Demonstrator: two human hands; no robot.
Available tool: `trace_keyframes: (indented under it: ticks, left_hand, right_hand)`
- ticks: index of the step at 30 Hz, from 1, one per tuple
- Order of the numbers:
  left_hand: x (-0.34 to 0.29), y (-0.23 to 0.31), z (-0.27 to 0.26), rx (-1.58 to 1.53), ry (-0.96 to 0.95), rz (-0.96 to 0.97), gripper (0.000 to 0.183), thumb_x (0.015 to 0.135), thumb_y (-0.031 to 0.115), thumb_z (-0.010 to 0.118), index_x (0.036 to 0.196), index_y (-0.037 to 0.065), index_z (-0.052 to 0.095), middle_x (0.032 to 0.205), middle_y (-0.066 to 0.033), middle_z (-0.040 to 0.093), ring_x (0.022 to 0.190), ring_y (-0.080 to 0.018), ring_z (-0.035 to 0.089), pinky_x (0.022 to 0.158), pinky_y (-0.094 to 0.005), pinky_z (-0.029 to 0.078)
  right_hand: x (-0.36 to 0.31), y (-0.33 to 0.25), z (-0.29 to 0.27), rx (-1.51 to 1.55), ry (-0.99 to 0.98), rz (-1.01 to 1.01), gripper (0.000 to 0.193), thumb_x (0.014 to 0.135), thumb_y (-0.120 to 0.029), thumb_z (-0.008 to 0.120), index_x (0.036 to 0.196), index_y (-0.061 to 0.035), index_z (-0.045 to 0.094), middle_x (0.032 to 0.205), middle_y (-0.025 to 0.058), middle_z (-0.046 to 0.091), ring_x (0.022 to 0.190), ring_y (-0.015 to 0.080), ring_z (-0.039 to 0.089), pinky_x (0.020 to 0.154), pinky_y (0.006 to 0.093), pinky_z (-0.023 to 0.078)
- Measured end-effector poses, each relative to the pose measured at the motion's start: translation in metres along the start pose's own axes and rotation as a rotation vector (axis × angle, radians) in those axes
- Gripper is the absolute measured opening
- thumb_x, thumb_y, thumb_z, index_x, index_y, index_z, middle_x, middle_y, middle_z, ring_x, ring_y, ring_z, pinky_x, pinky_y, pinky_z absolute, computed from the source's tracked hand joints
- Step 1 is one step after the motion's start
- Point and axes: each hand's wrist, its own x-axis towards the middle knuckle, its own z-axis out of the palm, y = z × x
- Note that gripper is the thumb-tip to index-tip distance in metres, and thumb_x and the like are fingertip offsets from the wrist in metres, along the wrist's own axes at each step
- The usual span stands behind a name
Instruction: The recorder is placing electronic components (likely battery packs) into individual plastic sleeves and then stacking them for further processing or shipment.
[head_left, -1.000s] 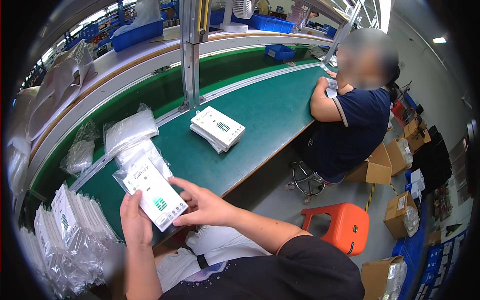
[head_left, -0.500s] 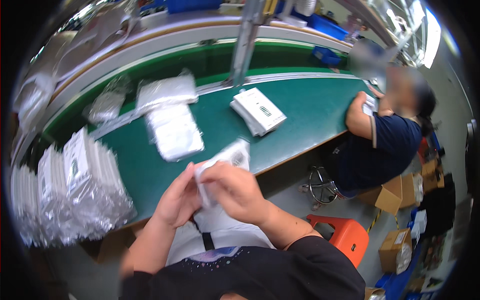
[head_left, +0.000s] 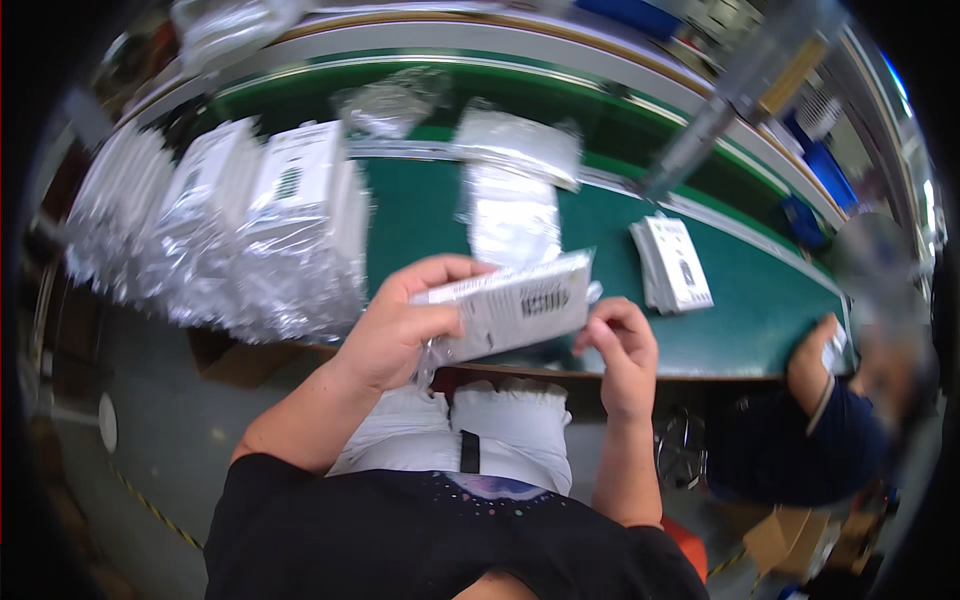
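Green and smooth, the long workbench top [head_left: 410, 225] curved across the view, with a grey metal post [head_left: 740, 100] rising from its far side. At its left end stood three rows of flat white boxes in clear plastic wrapping [head_left: 290, 190], packed upright side by side. Near the middle lay a pile of flat, whitish clear plastic bags [head_left: 513, 218], with a crumpled clear plastic bag [head_left: 395, 103] farther back; to the right rested a small stack of flat white printed boxes [head_left: 678, 262]. Above the bench's near edge, a flat white box in a clear plastic sleeve [head_left: 515, 312] was held tilted, its right end higher. The left hand [head_left: 400, 325] gripped its left end, thumb across the near face and fingers behind. The right hand [head_left: 627, 355] was just beside the other end, fingers curled and thumb close to the forefinger; whether they pinched the plastic could not be told. Farther right, a co-worker in a navy short-sleeved top [head_left: 800, 440] leaned at the bench.
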Motion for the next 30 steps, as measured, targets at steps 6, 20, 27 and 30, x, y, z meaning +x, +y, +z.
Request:
trace_keyframes:
  ticks: [6, 20, 27, 30]
  left_hand:
    - [-0.010, 0.072, -0.024, 0.941, 0.454, 1.025, 0.044, 0.069, -0.008, 0.050, 0.111, 0.001, 0.058, 0.108, -0.0092, 0.057, 0.099, -0.0191, 0.055, 0.086, -0.0290, 0.044]
    - [-0.002, 0.073, -0.068, 1.995, 0.946, 0.609, 0.038, 0.076, 0.020, 0.060, 0.110, 0.002, 0.062, 0.120, -0.0203, 0.050, 0.119, -0.0374, 0.040, 0.104, -0.0479, 0.025]
    - [0.003, 0.047, 0.002, 1.591, 0.420, 0.834, 0.033, 0.075, 0.010, 0.064, 0.107, 0.004, 0.062, 0.125, -0.0142, 0.049, 0.121, -0.0332, 0.041, 0.098, -0.0449, 0.033]
    - [0.027, -0.004, -0.003, 1.521, 0.008, 0.757, 0.031, 0.075, 0.008, 0.064, 0.105, 0.008, 0.062, 0.117, -0.0098, 0.055, 0.112, -0.0284, 0.048, 0.092, -0.0410, 0.036]
  right_hand:
    - [0.000, 0.024, -0.009, 0.016, 0.133, 0.113, 0.010, 0.089, -0.010, 0.055, 0.093, -0.0009, 0.053, 0.084, 0.0052, 0.053, 0.070, 0.0104, 0.054, 0.060, 0.0244, 0.046]
    - [0.013, -0.001, -0.017, -0.138, 0.140, 0.063, 0.011, 0.087, -0.008, 0.058, 0.094, 0.0001, 0.057, 0.083, 0.0042, 0.057, 0.069, 0.0092, 0.056, 0.058, 0.0226, 0.046]
    - [0.055, -0.042, -0.055, -0.594, 0.285, -0.356, 0.012, 0.084, -0.008, 0.060, 0.093, -0.0011, 0.056, 0.085, 0.0017, 0.053, 0.075, 0.0097, 0.050, 0.064, 0.0220, 0.038]
    - [0.083, -0.044, -0.072, -1.217, 0.451, -0.512, 0.037, 0.079, -0.027, 0.068, 0.103, -0.0011, 0.056, 0.104, 0.0127, 0.054, 0.099, 0.0272, 0.050, 0.083, 0.0388, 0.041]
